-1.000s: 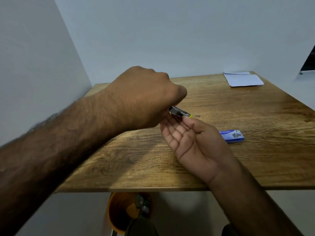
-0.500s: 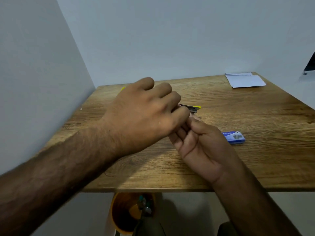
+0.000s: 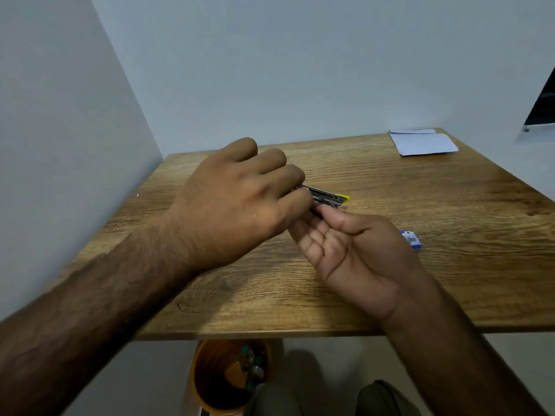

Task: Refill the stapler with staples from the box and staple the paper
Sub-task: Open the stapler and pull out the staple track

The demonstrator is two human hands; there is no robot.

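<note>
A small metal stapler with a yellow tip sits just above the middle of the wooden table. My left hand covers its left end from above, fingers closed on it. Palm up, my right hand pinches the stapler's near right end with thumb and fingertips. The blue staple box lies on the table right of my right hand, partly hidden behind it. White paper lies flat at the table's far right corner. Whether staples are between my fingers cannot be seen.
Walls close in the table at the left and the back. An orange bin with small objects inside stands on the floor under the table's front edge. A dark frame hangs at the far right.
My left hand has opened from a tight fist into a looser grip and shifted slightly, so more of the stapler's metal body and yellow tip shows. My right thumb has closed onto the stapler.
</note>
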